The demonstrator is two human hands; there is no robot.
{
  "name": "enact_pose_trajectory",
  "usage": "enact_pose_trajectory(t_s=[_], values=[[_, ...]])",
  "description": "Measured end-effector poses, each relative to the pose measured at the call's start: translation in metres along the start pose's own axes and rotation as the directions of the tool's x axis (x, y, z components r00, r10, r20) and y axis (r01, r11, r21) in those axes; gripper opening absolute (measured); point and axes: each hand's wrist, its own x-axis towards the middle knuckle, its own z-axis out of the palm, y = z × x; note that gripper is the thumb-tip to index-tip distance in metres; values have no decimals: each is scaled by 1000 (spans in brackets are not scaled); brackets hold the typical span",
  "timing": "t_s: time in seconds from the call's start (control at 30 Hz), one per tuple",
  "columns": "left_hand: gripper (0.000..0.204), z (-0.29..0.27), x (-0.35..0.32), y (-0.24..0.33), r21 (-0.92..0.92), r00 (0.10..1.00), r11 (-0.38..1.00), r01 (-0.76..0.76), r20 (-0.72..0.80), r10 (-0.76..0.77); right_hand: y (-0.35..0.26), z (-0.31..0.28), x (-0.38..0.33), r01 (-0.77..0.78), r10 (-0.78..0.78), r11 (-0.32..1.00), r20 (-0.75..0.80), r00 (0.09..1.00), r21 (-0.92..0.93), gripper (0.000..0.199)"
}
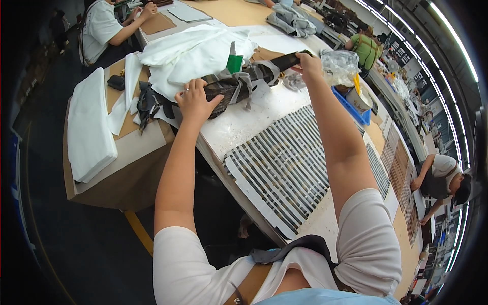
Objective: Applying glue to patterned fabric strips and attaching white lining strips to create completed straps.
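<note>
The left hand (pixel 195 100) grasps one end of a dark bundle (pixel 222 92), the right hand (pixel 309 65) its other end, beside white cloth (pixel 178 53).

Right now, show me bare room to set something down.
Bare table: between dark bundle and striped sheet, though specked; between sheet and right sleeve. Crowded: white cloth beyond the bundle; blue tray and clear plastic at right.

Left fingers (pixel 193 86), right fingers (pixel 303 58) on dark bundle (pixel 238 90), striped sheet (pixel 282 165) nearby
</note>
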Motion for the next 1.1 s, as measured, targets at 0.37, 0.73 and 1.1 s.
enact_pose_trajectory(t_s=[0.37, 0.73, 1.1], values=[[56, 5, 2, -10, 149, 1000, 989, -22, 1, 22, -190, -287, -20, 423, -478, 877, -319, 818, -230, 24], [54, -70, -85, 179, -368, 839, 777, -511, -20, 543, -202, -401, -228, 300, -295, 950, -61, 953, 84, 27], [34, -103, -256, 297, -984, 311, 178, -7, 167, 936, -102, -366, -383, -99, 117, 992, 272, 955, -79, 57]])
